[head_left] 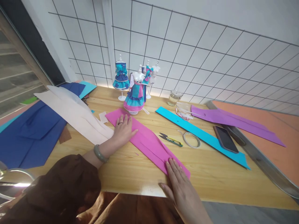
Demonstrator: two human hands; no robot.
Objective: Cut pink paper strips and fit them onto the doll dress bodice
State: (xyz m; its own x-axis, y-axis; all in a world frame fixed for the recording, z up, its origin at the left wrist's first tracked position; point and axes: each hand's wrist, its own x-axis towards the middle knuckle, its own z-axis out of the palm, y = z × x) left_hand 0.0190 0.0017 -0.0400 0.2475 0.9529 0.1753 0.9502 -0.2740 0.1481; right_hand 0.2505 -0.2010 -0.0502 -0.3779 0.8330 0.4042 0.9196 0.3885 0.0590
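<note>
A folded strip of bright pink fabric (146, 138) lies slantwise on the wooden table (130, 177). My left hand (123, 129) rests flat on its far end, fingers spread. Near the close end, my right hand (178, 177) presses down with its fingers stretched out and its thumb off the cloth. Just right of the pink strip are thread snips (171, 140) with a yellow and dark handle and a roll of narrow tape (192, 140). Pale cream fabric (79, 115) lies beside my left forearm.
Small dress forms in doll dresses (134, 96) stand at the back by the tiled wall. A turquoise strip (187, 126) carries a phone (225, 139). Purple fabric (233, 119), a glass jar (174, 98) and navy fabric (30, 133) lie around. A metal edge (257, 155) borders the right.
</note>
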